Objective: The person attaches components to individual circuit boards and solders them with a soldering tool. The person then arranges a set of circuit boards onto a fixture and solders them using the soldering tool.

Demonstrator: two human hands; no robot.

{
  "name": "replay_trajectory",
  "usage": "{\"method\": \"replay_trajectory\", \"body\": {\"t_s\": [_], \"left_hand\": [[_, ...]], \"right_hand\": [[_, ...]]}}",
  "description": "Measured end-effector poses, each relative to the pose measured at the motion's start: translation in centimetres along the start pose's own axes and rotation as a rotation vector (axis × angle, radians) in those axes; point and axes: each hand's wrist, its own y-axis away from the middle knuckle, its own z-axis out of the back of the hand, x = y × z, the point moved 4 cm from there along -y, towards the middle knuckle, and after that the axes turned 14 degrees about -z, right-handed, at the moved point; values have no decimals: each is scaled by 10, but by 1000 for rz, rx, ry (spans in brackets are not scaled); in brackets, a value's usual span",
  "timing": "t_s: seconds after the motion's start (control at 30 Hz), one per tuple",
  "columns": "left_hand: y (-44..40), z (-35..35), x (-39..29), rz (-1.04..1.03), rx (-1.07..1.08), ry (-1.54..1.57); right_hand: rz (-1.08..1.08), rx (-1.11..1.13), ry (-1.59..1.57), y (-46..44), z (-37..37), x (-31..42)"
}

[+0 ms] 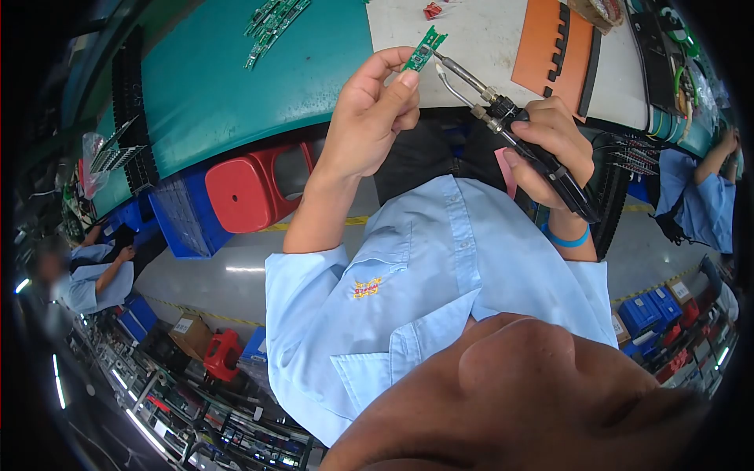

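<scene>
Pinched between the thumb and fingers of my left hand [377, 106] is a small green circuit board [425, 49], held tilted above the work table's near edge. My right hand [554, 145] is closed round the black handle of a soldering tool [543, 161]. Its straight metal shaft points up and left, with the tip touching or very close to the board's right side. Below that shaft runs a thin curved tube [453, 86], ending just short of the board. Several more green boards [271, 25] lie in a pile on the teal mat [228, 102].
Orange sheet [542, 47] with black strips at right; small red item [432, 10] at the top. Red stool [239, 194] and blue crate [187, 208] stand below the table at left. One person [98, 279] is far left, another [707, 188] far right.
</scene>
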Motion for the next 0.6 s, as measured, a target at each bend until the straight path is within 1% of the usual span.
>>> {"method": "replay_trajectory", "body": {"t_s": [0.17, 0.27, 0.33, 0.37, 0.43, 0.47, 0.6], "left_hand": [[3, 4, -2, -13, -12, 4], [-2, 6, -1, -22, -30, -2], [-6, 8, 1, -33, -27, -42], [-8, 12, 1, -47, -47, -94], [-9, 18, -4, -83, -104, -211], [-11, 20, -6, -87, -108, -220], [-43, 18, -24, -598, 57, -1204]], "right_hand": [[9, -31, 9, 1, 7, -3], [19, -84, 57, -4, 25, -12], [-110, -194, 91, -7, 51, -29], [-159, -271, 175, -8, 67, -44], [-156, -591, 241, -13, 94, -78], [-153, -589, 231, -14, 97, -82], [-317, -693, 408, -26, 110, -93]]}}
